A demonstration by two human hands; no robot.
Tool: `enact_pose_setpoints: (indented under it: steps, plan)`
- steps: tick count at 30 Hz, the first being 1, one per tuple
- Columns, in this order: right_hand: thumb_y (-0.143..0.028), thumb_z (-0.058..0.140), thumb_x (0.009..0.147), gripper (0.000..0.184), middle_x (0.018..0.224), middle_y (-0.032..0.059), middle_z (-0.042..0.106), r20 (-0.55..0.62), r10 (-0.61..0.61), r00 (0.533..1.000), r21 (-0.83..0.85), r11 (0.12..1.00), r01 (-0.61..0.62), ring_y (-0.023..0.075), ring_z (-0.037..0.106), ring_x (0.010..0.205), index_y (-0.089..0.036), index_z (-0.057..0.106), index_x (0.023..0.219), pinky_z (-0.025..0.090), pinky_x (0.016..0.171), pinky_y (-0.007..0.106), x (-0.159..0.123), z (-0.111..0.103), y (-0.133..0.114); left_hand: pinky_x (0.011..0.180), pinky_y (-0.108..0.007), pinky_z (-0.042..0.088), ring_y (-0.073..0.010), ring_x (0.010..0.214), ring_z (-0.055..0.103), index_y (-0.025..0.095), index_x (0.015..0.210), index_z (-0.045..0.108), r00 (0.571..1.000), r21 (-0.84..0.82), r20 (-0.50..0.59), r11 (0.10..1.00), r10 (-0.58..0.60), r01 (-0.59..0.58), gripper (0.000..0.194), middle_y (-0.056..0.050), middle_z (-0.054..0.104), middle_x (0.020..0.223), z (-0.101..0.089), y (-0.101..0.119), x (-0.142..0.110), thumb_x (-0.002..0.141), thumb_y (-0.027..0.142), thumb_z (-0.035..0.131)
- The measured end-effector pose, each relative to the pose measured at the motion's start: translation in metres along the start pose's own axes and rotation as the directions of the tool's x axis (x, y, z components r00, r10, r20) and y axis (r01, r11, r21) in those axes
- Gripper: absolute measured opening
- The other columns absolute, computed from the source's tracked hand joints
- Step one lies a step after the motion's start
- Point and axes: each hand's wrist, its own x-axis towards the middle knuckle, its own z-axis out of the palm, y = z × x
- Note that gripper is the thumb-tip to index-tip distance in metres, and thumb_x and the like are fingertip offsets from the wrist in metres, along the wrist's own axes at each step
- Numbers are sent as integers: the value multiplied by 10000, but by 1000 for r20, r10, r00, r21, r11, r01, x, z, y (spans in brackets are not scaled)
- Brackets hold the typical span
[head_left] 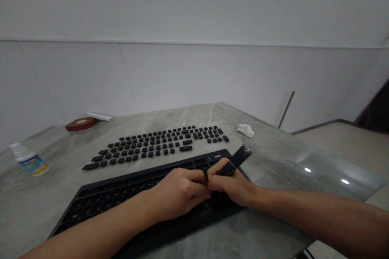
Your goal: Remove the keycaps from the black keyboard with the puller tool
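Observation:
A black keyboard base (121, 194) with its keycaps off lies near me on the grey stone table (273, 158). The removed black keycaps (158, 145) are laid out in rows behind it. My right hand (232, 184) is closed on a black stick-shaped tool (238, 158), its tip pressed down at the keyboard's right part. My left hand (180, 192) rests on the keyboard right beside it, fingers curled and touching the right hand. Whatever sits under the fingers is hidden.
A small white bottle (28, 161) with a coloured label lies at the left. A reddish-brown round dish (80, 123) and a white strip (99, 116) sit at the back left. A crumpled white cloth (246, 130) lies at the back right. The table's edge runs along the right.

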Motion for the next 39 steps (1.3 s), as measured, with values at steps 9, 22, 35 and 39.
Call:
enact_pose_setpoints:
  steps: [9, 22, 35, 39]
  plan:
    - [-242, 508, 602, 250, 421, -51, 263, -35, -62, 997, 12, 998, 62, 76, 219, 426, -186, 355, 413, 155, 420, 253, 0, -9, -1, 783, -255, 575, -177, 883, 682, 111, 1031, 684, 999, 7, 40, 999, 34, -34, 248, -101, 676, 991, 0, 1, 7, 1008, 144, 439]
    - [-231, 516, 787, 202, 673, 16, 534, -161, -402, 901, -226, 904, 363, 149, 514, 681, -175, 567, 601, 389, 641, 278, 2, -34, -6, 569, -189, 475, -83, 621, 547, 224, 1362, 483, 975, -296, -35, 934, -219, 199, 579, -10, 692, 975, 8, -5, 0, 817, 86, 619]
    - [-314, 630, 933, 221, 801, 47, 745, 164, -511, 844, -619, 613, 491, 146, 649, 683, -172, 733, 1066, 489, 684, 263, 7, -34, 4, 584, -220, 483, -119, 656, 585, 170, 1023, 652, 827, -310, -391, 904, -404, 295, 197, -6, 659, 783, 7, -15, 2, 826, 159, 657]
    - [-318, 594, 959, 232, 852, 76, 760, 193, -545, 816, -652, 550, 522, 167, 669, 730, -167, 737, 1063, 479, 694, 278, 9, -35, 10, 605, -228, 505, -129, 688, 621, 161, 1006, 659, 822, -340, -384, 892, -422, 299, 201, -11, 681, 801, 8, -15, 3, 810, 148, 701]
